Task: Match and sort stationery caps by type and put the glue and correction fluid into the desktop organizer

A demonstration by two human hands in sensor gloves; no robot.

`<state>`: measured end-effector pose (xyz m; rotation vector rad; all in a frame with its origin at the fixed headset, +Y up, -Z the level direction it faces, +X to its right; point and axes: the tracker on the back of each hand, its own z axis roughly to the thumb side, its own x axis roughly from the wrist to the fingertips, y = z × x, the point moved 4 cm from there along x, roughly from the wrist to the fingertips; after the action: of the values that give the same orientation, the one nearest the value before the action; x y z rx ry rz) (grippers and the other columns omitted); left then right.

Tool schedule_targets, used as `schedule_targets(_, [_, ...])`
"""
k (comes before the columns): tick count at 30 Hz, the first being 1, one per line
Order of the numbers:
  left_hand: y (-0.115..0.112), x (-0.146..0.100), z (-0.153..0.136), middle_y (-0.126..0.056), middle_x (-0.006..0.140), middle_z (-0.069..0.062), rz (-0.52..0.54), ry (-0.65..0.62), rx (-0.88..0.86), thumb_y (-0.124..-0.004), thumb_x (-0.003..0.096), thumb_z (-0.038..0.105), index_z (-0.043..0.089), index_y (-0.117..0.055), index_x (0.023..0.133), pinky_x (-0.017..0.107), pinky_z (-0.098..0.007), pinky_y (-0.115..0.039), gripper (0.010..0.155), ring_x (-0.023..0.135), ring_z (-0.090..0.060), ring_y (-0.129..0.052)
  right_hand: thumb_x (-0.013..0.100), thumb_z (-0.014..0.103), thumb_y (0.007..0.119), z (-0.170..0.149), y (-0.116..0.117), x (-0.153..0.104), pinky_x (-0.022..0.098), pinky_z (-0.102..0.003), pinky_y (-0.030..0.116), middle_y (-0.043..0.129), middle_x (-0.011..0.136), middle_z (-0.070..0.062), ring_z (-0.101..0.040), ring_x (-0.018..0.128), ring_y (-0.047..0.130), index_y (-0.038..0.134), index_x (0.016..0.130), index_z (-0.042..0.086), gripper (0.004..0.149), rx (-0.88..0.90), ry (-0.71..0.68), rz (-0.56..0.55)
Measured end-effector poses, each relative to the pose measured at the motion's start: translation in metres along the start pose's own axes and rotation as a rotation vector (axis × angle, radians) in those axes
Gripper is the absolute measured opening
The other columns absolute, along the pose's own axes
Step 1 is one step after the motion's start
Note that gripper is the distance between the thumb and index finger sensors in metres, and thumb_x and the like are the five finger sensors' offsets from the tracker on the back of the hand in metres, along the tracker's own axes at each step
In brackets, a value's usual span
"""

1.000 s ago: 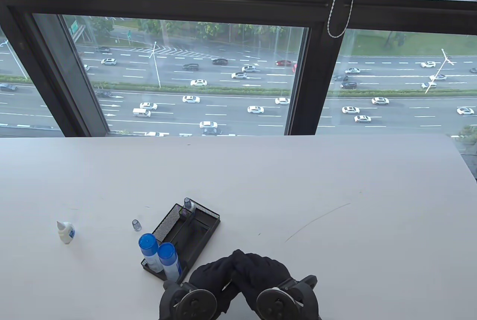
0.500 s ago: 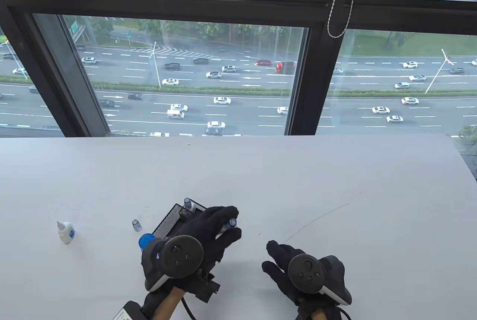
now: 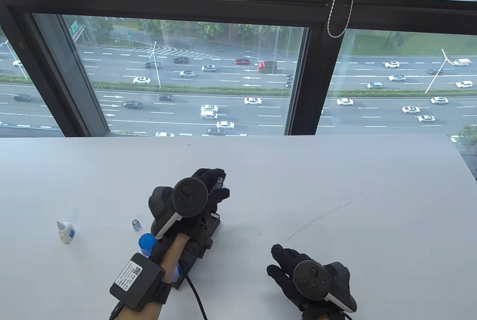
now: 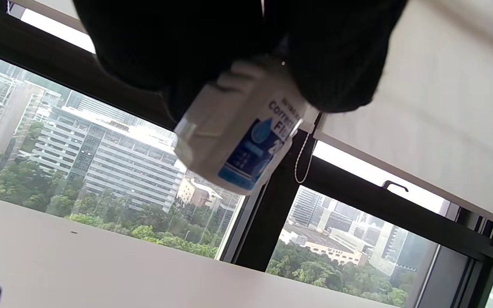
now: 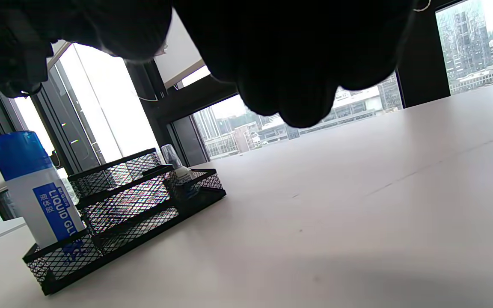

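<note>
Left hand (image 3: 203, 195) grips a capped correction fluid bottle (image 4: 240, 134) over the organizer's (image 5: 144, 214) far end, right hand (image 3: 298, 273) rests spread on the table; next, lower it into a compartment.

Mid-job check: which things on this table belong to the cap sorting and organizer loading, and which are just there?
Job:
correction fluid bottle held by left hand
mesh organizer
liquid glue
loose clear cap
uncapped white bottle

Lying about:
blind cord

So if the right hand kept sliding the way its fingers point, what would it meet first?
Probably the black mesh organizer: the right hand points up-left toward its far end, bare table between. Depth unclear; it may pass just beyond.
</note>
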<state>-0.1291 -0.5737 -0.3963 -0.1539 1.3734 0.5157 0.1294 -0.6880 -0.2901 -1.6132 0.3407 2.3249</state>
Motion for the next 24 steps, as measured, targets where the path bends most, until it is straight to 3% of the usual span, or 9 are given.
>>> schedule_targets(11, [-0.043,0.018,-0.029,-0.094,0.093,-0.002,-0.08,0.138,0.194,-0.086,0.0502,0.048,0.031,-0.074,0.1,0.059,-0.045,-0.086,0.054,0.075,-0.023,-0.106,0.052,0.047,0.071,0.0,0.0,0.0,0.062,-0.052,0.073,0.085,0.093,-0.011,-0.031,0.075,0.093,0.072,0.101,0.018,0.057,0.011,-0.006,-0.006])
schedule_targets(16, [-0.066,0.024,-0.049,-0.092,0.097,-0.005,-0.233,0.201,0.2,-0.082,0.053,0.046,0.028,-0.074,0.101,0.061,-0.047,-0.084,0.052,0.078,-0.027,-0.105,0.052,0.047,0.071,-0.001,0.0,0.0,0.062,-0.052,0.073,0.086,0.093,-0.011,-0.031,0.075,0.093,0.072,0.101,0.018,0.057,0.018,-0.006,-0.009])
schedule_targets(24, [-0.081,0.029,-0.058,-0.093,0.094,-0.002,-0.284,0.238,0.275,-0.086,0.0498,0.047,0.029,-0.077,0.096,0.059,-0.044,-0.086,0.051,0.072,-0.023,-0.107,0.052,0.047,0.071,0.0,0.001,0.001,0.062,-0.052,0.073,0.086,0.093,-0.011,-0.031,0.074,0.093,0.073,0.101,0.018,0.057,0.01,-0.008,0.002])
